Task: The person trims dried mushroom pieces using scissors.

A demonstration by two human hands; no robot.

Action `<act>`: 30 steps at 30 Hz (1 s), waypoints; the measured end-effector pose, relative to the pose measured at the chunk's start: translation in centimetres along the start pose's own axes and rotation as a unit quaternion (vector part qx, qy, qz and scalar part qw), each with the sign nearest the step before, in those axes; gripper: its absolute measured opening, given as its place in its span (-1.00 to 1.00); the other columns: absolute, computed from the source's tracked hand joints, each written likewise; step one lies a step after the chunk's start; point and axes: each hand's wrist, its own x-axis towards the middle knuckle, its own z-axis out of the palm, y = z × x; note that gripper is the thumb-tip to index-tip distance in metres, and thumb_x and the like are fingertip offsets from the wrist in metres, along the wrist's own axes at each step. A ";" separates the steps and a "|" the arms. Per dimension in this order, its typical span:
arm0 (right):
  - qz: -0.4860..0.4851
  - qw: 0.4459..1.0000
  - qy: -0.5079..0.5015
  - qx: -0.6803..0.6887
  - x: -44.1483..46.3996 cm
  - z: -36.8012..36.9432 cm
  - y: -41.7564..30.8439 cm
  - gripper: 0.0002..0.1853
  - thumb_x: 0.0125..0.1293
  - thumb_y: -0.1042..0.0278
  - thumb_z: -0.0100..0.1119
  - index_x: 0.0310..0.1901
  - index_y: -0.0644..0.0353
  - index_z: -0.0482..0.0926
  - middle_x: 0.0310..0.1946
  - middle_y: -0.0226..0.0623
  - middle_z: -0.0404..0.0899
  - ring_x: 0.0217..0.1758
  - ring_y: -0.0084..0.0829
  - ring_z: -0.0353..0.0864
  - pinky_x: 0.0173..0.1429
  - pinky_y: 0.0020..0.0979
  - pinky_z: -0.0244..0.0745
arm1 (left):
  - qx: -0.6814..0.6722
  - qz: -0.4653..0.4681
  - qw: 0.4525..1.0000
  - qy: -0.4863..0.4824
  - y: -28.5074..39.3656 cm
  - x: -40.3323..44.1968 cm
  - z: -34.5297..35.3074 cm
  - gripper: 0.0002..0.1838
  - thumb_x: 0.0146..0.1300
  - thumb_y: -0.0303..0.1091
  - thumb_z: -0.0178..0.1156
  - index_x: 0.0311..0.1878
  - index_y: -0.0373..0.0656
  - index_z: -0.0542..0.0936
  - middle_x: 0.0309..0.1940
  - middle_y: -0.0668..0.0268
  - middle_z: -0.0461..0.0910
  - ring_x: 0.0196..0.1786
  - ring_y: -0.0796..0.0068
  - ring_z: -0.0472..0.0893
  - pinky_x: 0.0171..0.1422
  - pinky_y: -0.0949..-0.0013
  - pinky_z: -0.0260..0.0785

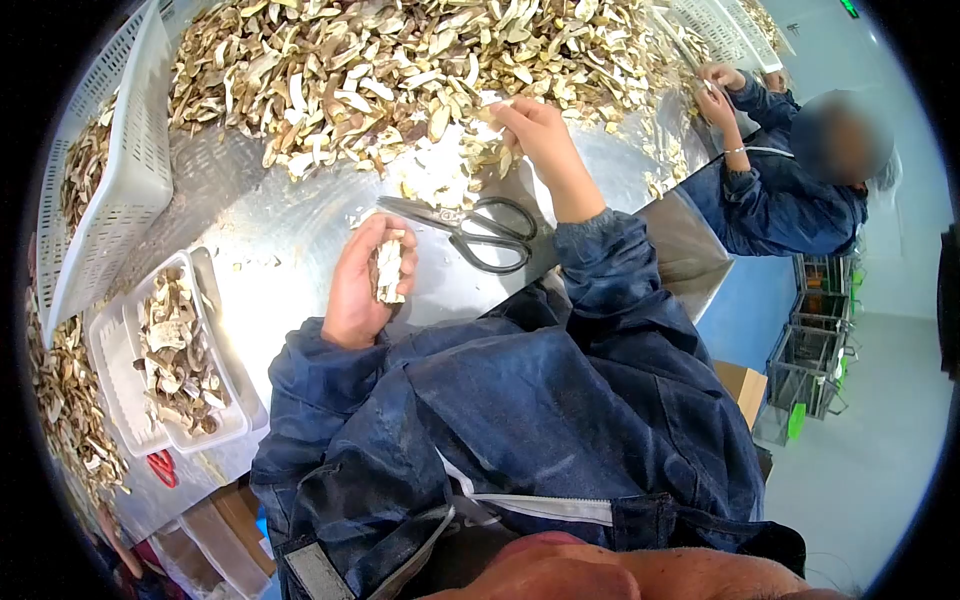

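Several pale dried slices (389, 268) lie in my left hand (362, 280), whose fingers curl round them above the metal table (290, 225). My right hand (540, 145) reaches to the near edge of a large heap of brown and cream dried slices (400, 70), its thumb and fingers pinched on a pale slice (497, 108). Black-handled scissors (465, 228) rest on the table between my hands, touched by neither. Small pale pieces (440, 178) are scattered just beyond the scissors.
A white perforated basket (120, 170) stands tilted at the left. Below it are a white tray (230, 400) of slices and a red-handled tool (162, 468). At the right, a co-worker (780, 200) works over the table beside another white basket (725, 30).
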 end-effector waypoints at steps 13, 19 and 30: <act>0.075 0.950 -0.157 0.258 -5.8 3.8 -1.1 -0.91 0.40 0.34 0.25 -0.18 0.14 0.59 -0.35 -0.39 0.68 -0.47 -0.65 0.52 -0.38 -0.59 0.40 | 0.016 0.041 0.999 0.002 -0.1 -0.1 0.4 -0.71 0.60 -0.15 -0.08 0.02 -0.19 0.47 -0.11 0.17 0.58 -0.32 0.47 0.59 -0.50 0.50 0.39; 0.080 0.945 -0.187 0.254 -7.3 6.5 -0.9 -0.90 0.37 0.35 0.29 -0.25 0.18 0.64 -0.43 -0.48 0.61 -0.45 -0.68 0.42 -0.36 -0.61 0.26 | 0.020 0.049 0.999 0.011 0.1 -0.5 1.0 -0.74 0.55 -0.20 0.04 0.09 -0.19 0.46 -0.11 0.20 0.57 -0.30 0.49 0.58 -0.47 0.53 0.38; 0.119 0.948 -0.188 0.229 -8.6 8.7 -1.0 -0.74 0.46 0.18 0.20 -0.23 0.21 0.69 -0.43 -0.51 0.60 -0.42 -0.68 0.45 -0.32 -0.60 0.29 | 0.017 0.043 0.999 0.021 -0.1 0.0 0.4 -0.82 0.51 -0.29 0.14 0.03 -0.16 0.47 -0.19 0.26 0.57 -0.34 0.54 0.58 -0.50 0.51 0.38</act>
